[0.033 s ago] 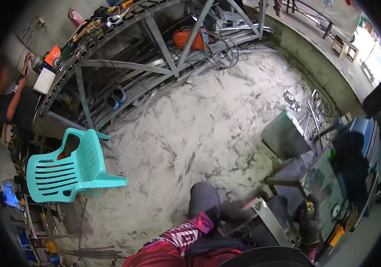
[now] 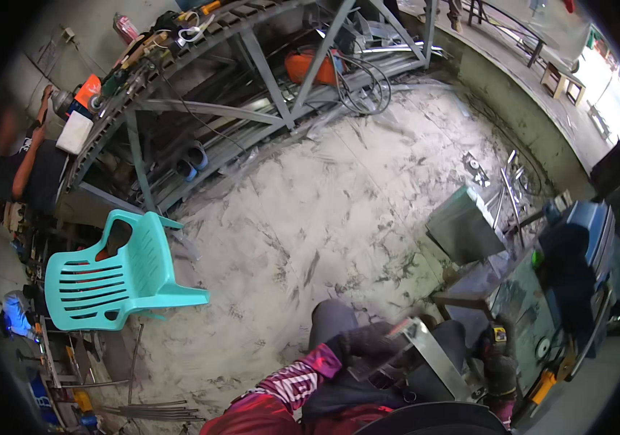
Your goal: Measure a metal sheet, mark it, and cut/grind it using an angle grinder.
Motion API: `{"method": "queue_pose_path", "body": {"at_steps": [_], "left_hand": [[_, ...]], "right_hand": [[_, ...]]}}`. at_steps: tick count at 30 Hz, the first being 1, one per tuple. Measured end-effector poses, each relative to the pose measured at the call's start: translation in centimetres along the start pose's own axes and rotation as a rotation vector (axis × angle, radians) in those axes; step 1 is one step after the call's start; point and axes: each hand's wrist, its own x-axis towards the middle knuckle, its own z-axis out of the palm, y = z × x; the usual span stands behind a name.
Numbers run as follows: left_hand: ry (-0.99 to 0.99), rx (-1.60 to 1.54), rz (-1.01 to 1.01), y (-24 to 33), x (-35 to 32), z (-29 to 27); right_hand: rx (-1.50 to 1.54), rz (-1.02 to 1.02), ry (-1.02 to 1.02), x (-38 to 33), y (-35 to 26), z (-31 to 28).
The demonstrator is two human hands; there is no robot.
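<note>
My left hand (image 2: 369, 344), in a dark glove, is closed on a silver-grey metal piece (image 2: 438, 360), long and straight-edged, tilted over my lap. Its fingers are partly hidden and a little blurred. Beside the piece's right edge, my right hand (image 2: 500, 373), also gloved, closes around a small yellow and black tape measure (image 2: 499, 334). How far the tape is drawn out I cannot tell.
A turquoise plastic chair (image 2: 118, 279) stands at left. A metal bench (image 2: 273, 80) with stored bars and an orange machine (image 2: 308, 67) spans the back. A grey metal box (image 2: 465, 225) and a worktable (image 2: 527, 308) are at right. Another person's arm (image 2: 27, 156) shows far left.
The view has shifted very slightly. My left hand and the metal piece have moved a little and look less blurred; both hands keep their holds.
</note>
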Motion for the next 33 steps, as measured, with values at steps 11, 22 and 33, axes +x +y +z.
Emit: {"method": "queue_pose_path", "body": {"at_steps": [11,22,33], "left_hand": [[0.95,-0.241,0.047,20.4,-29.5,-10.9],[1.364,-0.254,0.527,34.4,-31.0,-27.2],[1.312,-0.338,0.635,47.7,-20.2,-49.5]], "right_hand": [[-0.134,0.048,-0.367,7.5,-28.1,21.5],[-0.111,0.167,-0.446,13.6,-30.3,29.5],[-0.351,-0.073,-0.451,38.2,-37.0,41.6]]}}
